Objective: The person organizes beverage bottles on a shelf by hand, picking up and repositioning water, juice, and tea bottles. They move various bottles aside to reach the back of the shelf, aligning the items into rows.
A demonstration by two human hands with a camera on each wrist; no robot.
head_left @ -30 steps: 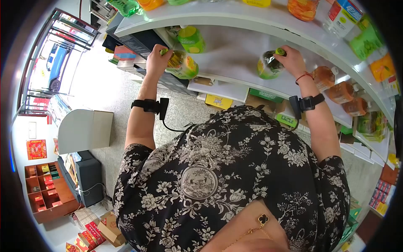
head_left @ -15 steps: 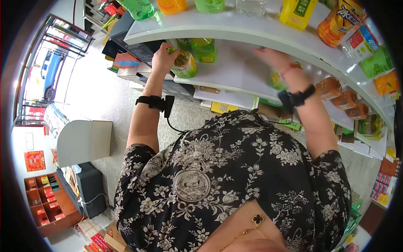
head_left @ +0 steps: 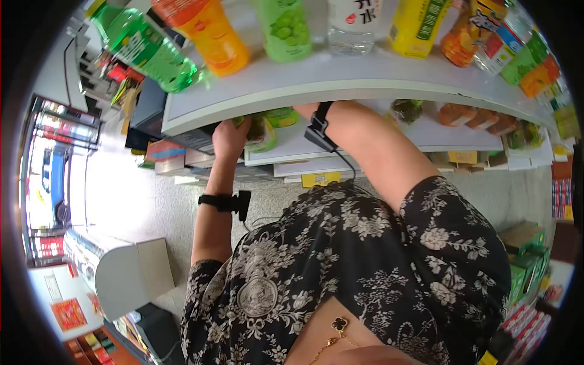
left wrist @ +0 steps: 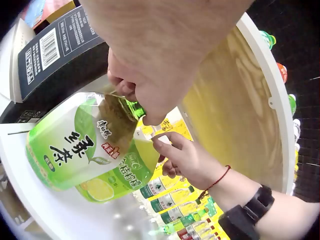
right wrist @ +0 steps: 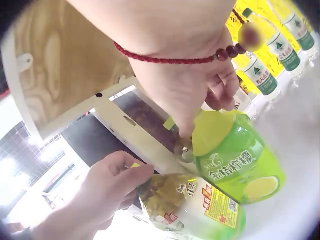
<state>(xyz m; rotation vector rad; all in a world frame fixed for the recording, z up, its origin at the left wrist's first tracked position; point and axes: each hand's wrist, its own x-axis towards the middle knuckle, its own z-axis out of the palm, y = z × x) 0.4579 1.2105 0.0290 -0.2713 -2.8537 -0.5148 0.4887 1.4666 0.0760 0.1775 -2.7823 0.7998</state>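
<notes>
Under the left hand [head_left: 229,140], a tea bottle [left wrist: 67,142] is being gripped. Under the right hand [left wrist: 184,157], a juice bottle [right wrist: 239,159] is being pinched.

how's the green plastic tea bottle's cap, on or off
On: the left hand pinches the green cap atop the bottle.

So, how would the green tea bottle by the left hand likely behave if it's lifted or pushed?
The green tea bottle is probably heavy for its size, as brown liquid shows through its clear shoulder. Its smooth, shiny wall may be slippery. Since the left hand grips it near the top, the wide body could swing when lifted.
</notes>
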